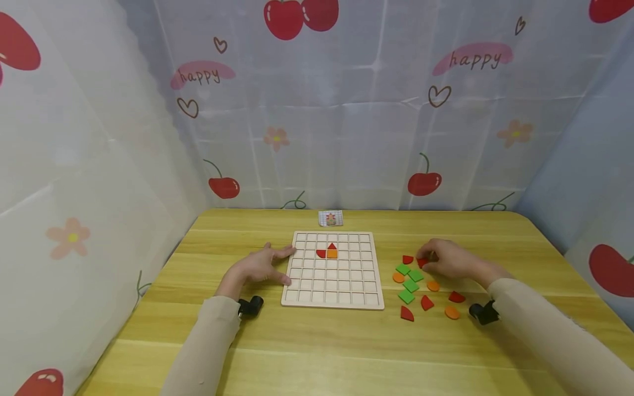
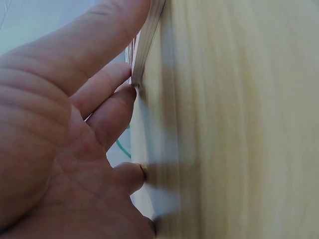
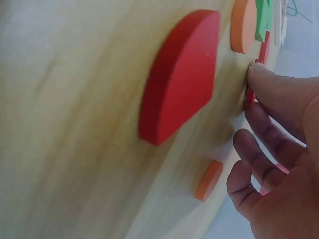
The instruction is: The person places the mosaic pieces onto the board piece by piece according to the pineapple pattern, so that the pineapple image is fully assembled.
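One square pale wooden grid board (image 1: pixel 312 297) is being touched at its left edge by the outspread left hand (image 1: pixel 260 265); a red quarter-circle (image 1: pixel 321 253), red triangle (image 1: pixel 332 247) and orange square (image 1: pixel 332 254) are being held in its cells. Rightward, beside green four-sided tiles (image 1: pixel 410 285) on the yellow wood-grain counter (image 1: pixel 317 352), a flat red piece (image 1: pixel 422 263) is being pinched by the right hand (image 1: pixel 448 259).

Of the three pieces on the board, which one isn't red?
The orange square: in the head view it sits just below the red triangle and right of the red quarter circle on the board.
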`<state>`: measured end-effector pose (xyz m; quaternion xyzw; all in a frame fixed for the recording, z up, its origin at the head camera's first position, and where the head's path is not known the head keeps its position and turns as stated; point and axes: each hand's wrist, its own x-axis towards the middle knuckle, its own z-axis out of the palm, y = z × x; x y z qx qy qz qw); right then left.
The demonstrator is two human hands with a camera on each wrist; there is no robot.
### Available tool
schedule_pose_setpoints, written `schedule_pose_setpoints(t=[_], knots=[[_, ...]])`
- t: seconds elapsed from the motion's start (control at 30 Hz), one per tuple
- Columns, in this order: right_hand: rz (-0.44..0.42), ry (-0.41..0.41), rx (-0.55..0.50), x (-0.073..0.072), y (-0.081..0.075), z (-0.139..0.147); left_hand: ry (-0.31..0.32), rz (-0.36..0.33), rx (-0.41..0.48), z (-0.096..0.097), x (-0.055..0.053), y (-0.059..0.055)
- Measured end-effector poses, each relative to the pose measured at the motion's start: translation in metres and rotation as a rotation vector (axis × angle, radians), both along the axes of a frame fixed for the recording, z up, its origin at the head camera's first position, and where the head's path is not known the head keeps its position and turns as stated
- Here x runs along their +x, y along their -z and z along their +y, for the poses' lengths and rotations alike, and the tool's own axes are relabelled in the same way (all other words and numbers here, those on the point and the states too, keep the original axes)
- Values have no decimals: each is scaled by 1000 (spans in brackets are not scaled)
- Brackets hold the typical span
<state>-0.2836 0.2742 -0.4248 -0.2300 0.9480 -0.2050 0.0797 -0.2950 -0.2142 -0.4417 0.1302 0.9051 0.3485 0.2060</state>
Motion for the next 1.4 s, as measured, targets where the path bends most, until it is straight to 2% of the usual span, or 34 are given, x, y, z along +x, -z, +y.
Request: schedule_pose_setpoints(t=[0.17, 0.33, 0.47, 0.73, 0.97, 1.07, 1.4], knots=[[20, 11, -24, -1, -4, 0, 2, -3, 0, 0, -1, 1], [47, 17, -55, -5, -16, -13, -3, 4, -7, -1, -2, 3], [45, 31, -60, -10, -27, -29, 3, 5, -5, 0, -1, 2], [22, -21, -56, -27, -35, -74, -2, 2, -20, 0, 2, -1], [-47, -11, -44, -41, -30, -122, -3, -2, -7, 1, 1, 0], [-53, -41, -44, -45, -25, -137, 4, -3, -13, 2, 0, 1], [-54, -58, -19, -49, -6, -171, 6, 19, -31, -1, -1, 1]])
